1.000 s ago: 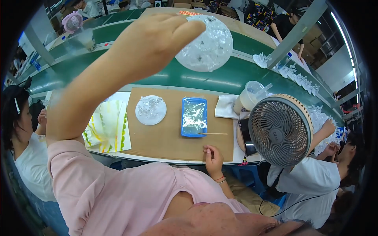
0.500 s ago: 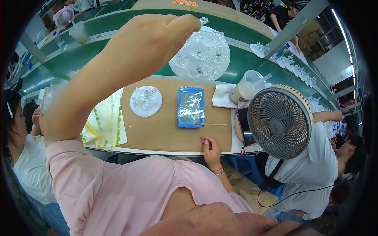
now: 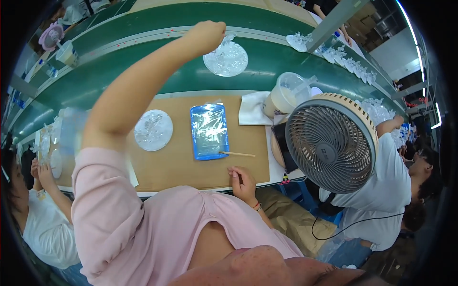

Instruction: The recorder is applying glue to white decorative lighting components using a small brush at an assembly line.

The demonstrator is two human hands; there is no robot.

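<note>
My left hand (image 3: 207,37) reaches far out over the green belt, its fingers closed at the clear plastic ornament that rises from a round white disc (image 3: 225,61). The fingertips are partly hidden behind the hand. Resting at the front edge of the work surface, my right hand (image 3: 243,182) has its fingers curled in, and nothing shows in it. Ahead of it lies a blue tray (image 3: 193,138) covered with shiny clear film, a thin wooden stick (image 3: 240,154) across its near corner. Left of the tray, another white disc (image 3: 153,130) carries clear pieces.
Brown cardboard (image 3: 181,171) covers my work surface. A grey fan (image 3: 331,145) stands at the right, before a lidded plastic cup (image 3: 281,97) and a white cloth (image 3: 253,108). More clear ornaments (image 3: 341,58) line the belt at far right. Co-workers sit on both sides.
My left hand has carried the disc away from me and lower, over the green belt. My right hand stays at the table edge. The view has shifted somewhat.
</note>
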